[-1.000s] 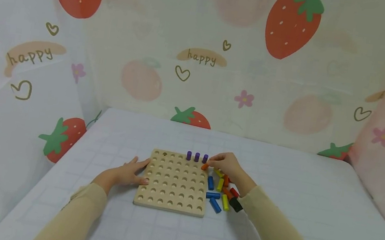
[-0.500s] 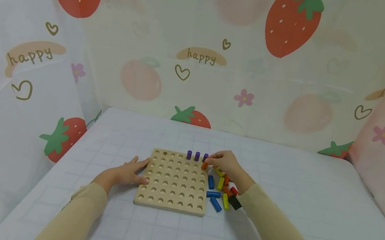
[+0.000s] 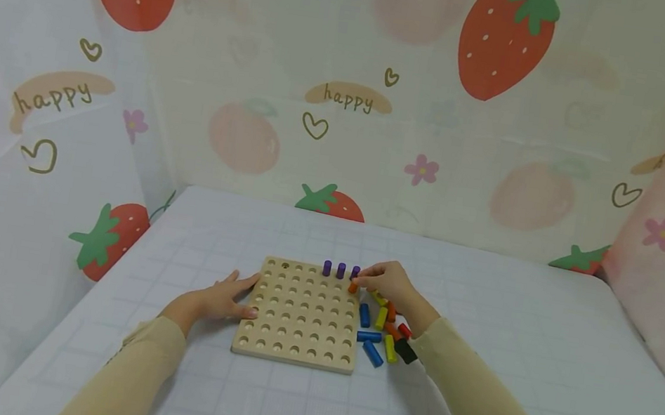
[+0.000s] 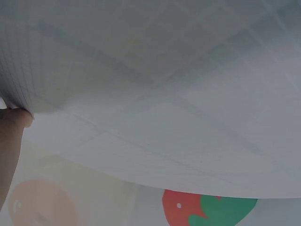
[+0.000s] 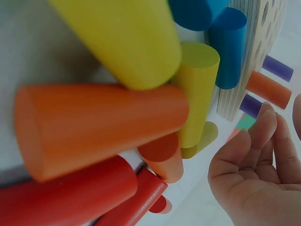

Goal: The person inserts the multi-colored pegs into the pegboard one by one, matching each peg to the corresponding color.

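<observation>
A pale wooden pegboard [image 3: 286, 357] with rows of round holes lies on the table. My left hand [image 3: 214, 301] rests at its left side, fingers spread along the edge and thumb on the board. Only a bit of the left hand [image 4: 11, 132] shows in the left wrist view. At the far right corner my right hand [image 3: 392, 283] pinches the top of an orange peg [image 3: 353, 287], which stands upright in the rightmost column. The orange peg [image 5: 269, 89] also appears by the fingertips in the right wrist view. Several purple pegs [image 3: 340, 270] stand in the far row.
Right of the board lie loose pegs: several blue pegs [image 3: 372, 353], yellow pegs [image 3: 391, 348], orange pegs, red pegs [image 3: 404, 330] and a black piece [image 3: 406, 350]. A patterned white cloth [image 3: 340, 152] hangs behind the table.
The orange peg has gone from tilted to upright at its hole, with the right hand shifting slightly left. My left hand has stayed in place.
</observation>
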The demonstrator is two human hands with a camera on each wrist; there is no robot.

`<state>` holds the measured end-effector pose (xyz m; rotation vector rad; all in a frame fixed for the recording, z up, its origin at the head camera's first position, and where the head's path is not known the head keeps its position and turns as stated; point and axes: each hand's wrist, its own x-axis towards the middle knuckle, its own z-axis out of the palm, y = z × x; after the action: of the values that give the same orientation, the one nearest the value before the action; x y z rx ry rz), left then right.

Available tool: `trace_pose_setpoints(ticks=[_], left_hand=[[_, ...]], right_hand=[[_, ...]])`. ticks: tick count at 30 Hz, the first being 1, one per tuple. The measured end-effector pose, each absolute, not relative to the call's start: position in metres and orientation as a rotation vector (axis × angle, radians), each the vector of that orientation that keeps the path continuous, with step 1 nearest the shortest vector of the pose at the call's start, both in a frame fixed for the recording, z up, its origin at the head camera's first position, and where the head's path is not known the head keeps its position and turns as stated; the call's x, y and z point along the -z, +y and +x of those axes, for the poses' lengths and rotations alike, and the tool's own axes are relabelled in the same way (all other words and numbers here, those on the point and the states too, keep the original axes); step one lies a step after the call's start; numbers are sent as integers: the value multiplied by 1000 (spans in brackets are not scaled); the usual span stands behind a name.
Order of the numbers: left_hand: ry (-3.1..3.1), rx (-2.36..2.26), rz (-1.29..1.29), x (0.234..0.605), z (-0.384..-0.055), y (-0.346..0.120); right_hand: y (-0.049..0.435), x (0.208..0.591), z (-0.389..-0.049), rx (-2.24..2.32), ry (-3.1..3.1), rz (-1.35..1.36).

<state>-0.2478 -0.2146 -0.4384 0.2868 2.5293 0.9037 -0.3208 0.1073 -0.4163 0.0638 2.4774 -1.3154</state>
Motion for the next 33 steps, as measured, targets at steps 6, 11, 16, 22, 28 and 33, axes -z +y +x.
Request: trace_pose_setpoints(ticks=[6, 11, 16, 22, 28, 33], left_hand=[[2534, -892, 279, 438, -248, -214], [2533, -889, 276, 440, -248, -214], [2540, -882, 283, 440, -249, -215], [2539, -876, 282, 440, -249, -215], [2539, -867, 284, 438, -249, -214], [2532, -868, 277, 438, -248, -214]], right_hand=[[118, 417, -320, 1310, 2473, 15], [134, 415, -321, 1271, 2480, -3], [151, 415, -320, 1238, 2487, -37], [168, 417, -316, 1138, 2515, -160], [181, 421, -315, 1070, 2503, -252], [185, 428, -314, 1003, 2492, -219]])
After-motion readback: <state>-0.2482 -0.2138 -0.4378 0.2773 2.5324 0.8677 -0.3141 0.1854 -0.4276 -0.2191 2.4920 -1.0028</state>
